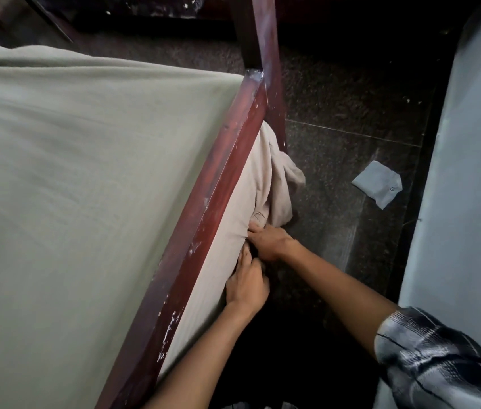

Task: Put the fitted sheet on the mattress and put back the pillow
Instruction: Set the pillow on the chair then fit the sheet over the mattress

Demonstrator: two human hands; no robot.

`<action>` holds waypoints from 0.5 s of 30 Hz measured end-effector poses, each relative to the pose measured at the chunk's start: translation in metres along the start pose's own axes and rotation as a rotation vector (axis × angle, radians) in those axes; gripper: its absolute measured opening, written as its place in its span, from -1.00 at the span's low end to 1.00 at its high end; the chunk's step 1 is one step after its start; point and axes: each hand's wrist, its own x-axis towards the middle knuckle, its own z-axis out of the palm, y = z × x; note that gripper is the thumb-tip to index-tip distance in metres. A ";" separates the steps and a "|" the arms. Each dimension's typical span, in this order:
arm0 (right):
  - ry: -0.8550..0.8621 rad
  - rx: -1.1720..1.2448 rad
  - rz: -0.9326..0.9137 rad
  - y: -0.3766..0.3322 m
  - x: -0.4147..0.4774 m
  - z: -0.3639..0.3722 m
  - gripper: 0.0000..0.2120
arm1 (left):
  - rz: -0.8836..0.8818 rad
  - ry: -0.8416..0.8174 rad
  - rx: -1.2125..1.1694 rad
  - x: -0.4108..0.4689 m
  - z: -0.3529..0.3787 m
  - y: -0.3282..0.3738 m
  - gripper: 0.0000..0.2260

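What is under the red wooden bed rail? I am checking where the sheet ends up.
Under the red wooden rail hangs beige sheet fabric, bunched near the post. The left hand and right hand press into it. Whatever lies behind the fabric is covered.

Both arms reaching forward and down, bare from the elbow to the wrist. Left hand (246, 283) lower in view, back of hand up, fingers pointing ahead and curled under at the tips, seemingly pinched shut; grasp itself hidden. Right hand (267, 242) just beyond it, wrist bent inward, fingers pointing left and curled closed, thumb side toward the left hand. Hands nearly touching, fingertips close together. Right forearm crossing in from the lower right, patterned sleeve (440, 358) rolled at the elbow. Left forearm rising from the bottom edge.
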 end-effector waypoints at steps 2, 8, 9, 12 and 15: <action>0.029 0.067 -0.066 0.012 -0.010 -0.005 -0.38 | -0.022 0.014 0.009 0.011 -0.007 0.008 -0.68; 0.308 0.360 0.043 0.039 -0.039 -0.006 -0.45 | -0.093 -0.096 -0.026 0.022 -0.012 0.032 -0.67; 0.310 0.339 0.054 0.038 -0.040 -0.007 -0.45 | -0.099 -0.110 -0.023 0.025 -0.016 0.035 -0.68; 0.245 0.257 0.027 0.032 -0.034 -0.006 -0.47 | -0.099 -0.145 0.001 0.035 -0.030 0.039 -0.70; 0.230 0.134 0.053 0.030 -0.025 -0.006 -0.48 | -0.079 -0.103 0.071 0.040 -0.034 0.036 -0.73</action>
